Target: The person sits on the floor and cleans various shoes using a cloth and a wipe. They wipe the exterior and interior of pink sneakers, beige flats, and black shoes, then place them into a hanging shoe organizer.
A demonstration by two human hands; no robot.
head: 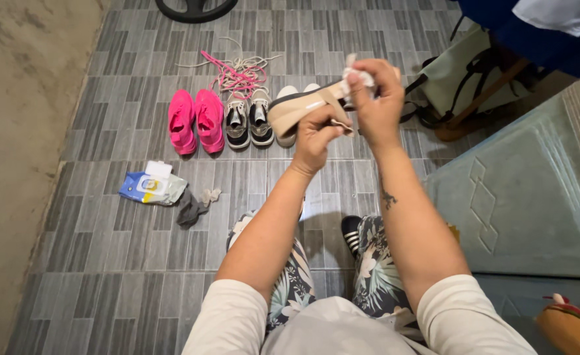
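While left hand point(316, 139) grips beige shoe point(300, 108) | right hand point(377, 98) grips white wipe point(357, 77) | pink shoes point(196, 121), laces point(238, 73) beyond

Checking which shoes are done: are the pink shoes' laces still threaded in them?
No: the pink shoes stand on the floor with no laces in them, and pink laces lie loose in a tangle behind the row.

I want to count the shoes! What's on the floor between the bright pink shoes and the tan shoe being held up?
A grey-and-black pair of sneakers sits between the pink shoes and the tan shoe, seen in the head view.
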